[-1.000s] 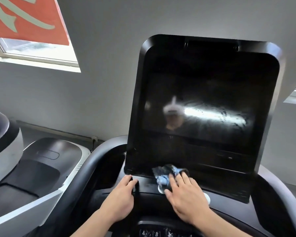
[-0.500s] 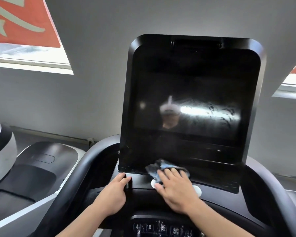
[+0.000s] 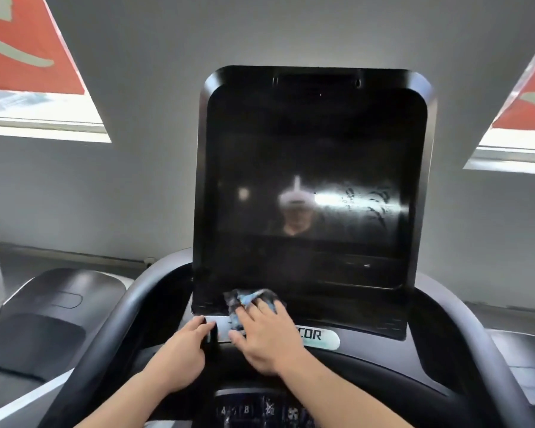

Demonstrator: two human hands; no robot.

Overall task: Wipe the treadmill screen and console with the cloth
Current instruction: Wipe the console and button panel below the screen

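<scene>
The treadmill's tall black screen [image 3: 312,186] stands upright in front of me, dark, with smear marks and a bright reflection on its right half. A crumpled dark and blue cloth [image 3: 247,299] lies against the screen's bottom edge, left of centre. My right hand [image 3: 267,338] lies flat over the cloth with straight fingers, pressing it onto the screen's lower rim and the console [image 3: 383,359]. My left hand [image 3: 181,355] rests beside it on the console's left side, fingers curled over a black edge.
A white logo plate [image 3: 322,338] sits under the screen, partly covered by my right hand. A button panel [image 3: 260,410] is below the hands. Curved grey handrails [image 3: 112,329] flank the console. Another treadmill [image 3: 44,319] stands at the left. Windows with red banners [image 3: 22,57] are above.
My right hand has slid the cloth a little leftward along the screen's bottom edge. The view has turned, so the screen now sits centred. My left hand keeps its place.
</scene>
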